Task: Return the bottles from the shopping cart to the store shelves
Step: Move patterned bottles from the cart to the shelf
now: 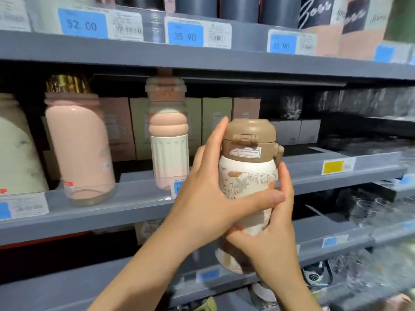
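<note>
Both hands hold a white bottle (pixel 247 176) with a leaf print and a brown flip lid, upright in front of the middle shelf (pixel 139 205). My left hand (pixel 208 198) wraps its left side, thumb across the front. Lower down, my right hand (pixel 274 232) grips the bottle's right side and base. On that shelf stand a large pink bottle (pixel 78 142) with a gold cap and a slimmer pink-and-white ribbed bottle (pixel 168 135), both to the left of the held one.
A pale marbled bottle (pixel 15 149) sits at the far left. Cardboard boxes (pixel 216 115) line the back of the middle shelf. The upper shelf edge (pixel 202 61) carries blue price tags. Glassware (pixel 377 205) fills the lower right shelves.
</note>
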Demonstrator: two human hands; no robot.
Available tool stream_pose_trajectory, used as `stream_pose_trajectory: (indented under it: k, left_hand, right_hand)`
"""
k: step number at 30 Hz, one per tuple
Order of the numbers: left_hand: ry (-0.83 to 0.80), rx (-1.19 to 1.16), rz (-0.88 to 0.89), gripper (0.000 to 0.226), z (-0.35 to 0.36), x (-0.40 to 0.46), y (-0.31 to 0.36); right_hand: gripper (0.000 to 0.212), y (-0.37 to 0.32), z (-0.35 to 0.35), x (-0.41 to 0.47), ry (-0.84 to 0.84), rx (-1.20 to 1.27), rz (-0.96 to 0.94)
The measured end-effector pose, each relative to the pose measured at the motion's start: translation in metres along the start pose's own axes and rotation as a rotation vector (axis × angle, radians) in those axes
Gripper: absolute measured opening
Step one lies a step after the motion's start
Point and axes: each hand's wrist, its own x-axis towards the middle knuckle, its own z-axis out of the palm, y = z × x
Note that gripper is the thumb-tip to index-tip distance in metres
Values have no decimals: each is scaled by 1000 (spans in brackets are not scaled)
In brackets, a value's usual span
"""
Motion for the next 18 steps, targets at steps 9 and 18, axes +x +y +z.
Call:
stream_pose_trajectory:
  k: [9,18]
  left_hand:
    - [391,872,358,61,-46,0,-71]
    - [359,1156,463,45,-51,-12,-129]
  right_hand:
    - [88,-4,-18,93,41,770,322]
    - [89,9,11,159,141,979,473]
